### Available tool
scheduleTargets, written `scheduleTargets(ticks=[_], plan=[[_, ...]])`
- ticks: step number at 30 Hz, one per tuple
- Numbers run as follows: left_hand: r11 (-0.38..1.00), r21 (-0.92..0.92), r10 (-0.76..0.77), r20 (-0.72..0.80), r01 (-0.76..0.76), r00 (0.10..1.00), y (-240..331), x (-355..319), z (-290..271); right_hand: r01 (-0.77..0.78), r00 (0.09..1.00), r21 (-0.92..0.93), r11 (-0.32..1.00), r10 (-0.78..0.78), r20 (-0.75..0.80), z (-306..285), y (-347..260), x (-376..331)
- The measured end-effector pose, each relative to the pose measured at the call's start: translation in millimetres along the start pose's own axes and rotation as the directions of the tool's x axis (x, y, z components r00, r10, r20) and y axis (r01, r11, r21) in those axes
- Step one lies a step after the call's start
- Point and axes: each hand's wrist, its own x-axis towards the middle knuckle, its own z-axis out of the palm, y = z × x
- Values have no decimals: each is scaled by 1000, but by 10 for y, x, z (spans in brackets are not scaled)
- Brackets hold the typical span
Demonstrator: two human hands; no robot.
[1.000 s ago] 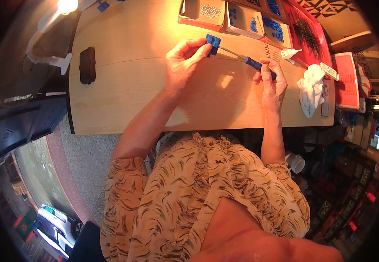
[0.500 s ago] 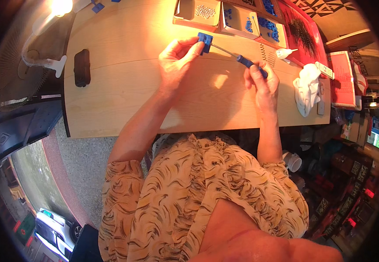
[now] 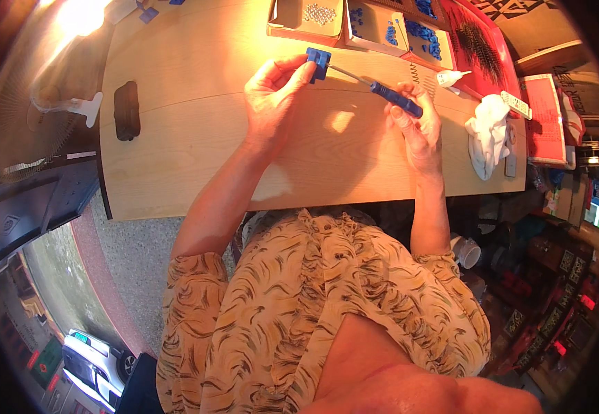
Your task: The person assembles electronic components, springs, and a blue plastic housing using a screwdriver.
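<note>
Above the wooden table, my left hand [image 3: 272, 96] pinches a small blue plastic piece [image 3: 319, 63] between thumb and fingers. My right hand [image 3: 417, 131] holds a screwdriver [image 3: 396, 100] by its blue handle. Its thin metal shaft slants up to the left, and the tip meets the right side of the blue piece. Whether a screw sits at the tip is too small to tell. Past my hands stand a shallow box of small shiny metal balls or beads [image 3: 320, 14] and a box of small blue parts [image 3: 423, 40].
To the right lie a white squeeze bottle [image 3: 451, 77], a white cloth [image 3: 489, 134] and a red tray of dark bristly pieces [image 3: 479, 48]. A coiled spring [image 3: 414, 72] rests near the boxes. On the left are a dark oblong case [image 3: 127, 110] and a bright clip-on lamp [image 3: 82, 17].
The fingers of my right hand have loosened and shifted on the handle, showing more of it. The blue piece stays in my left hand. The whole view has shifted slightly.
</note>
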Motion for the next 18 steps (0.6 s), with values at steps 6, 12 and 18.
scheduleTargets(ticks=[6,12,18], plan=[[999,-29,-22,-2,22,1000,-2,-5,-4,181,983,-39,983,-181,-1,-215,218,38],[997,-72,-9,12,10,1000,-31,-7,-5,116,991,-80,990,-120,-53,-35,69,20],[996,-88,-28,6,29,1000,-51,5,-36,275,959,-194,942,-284,-20,-110,151,37]])
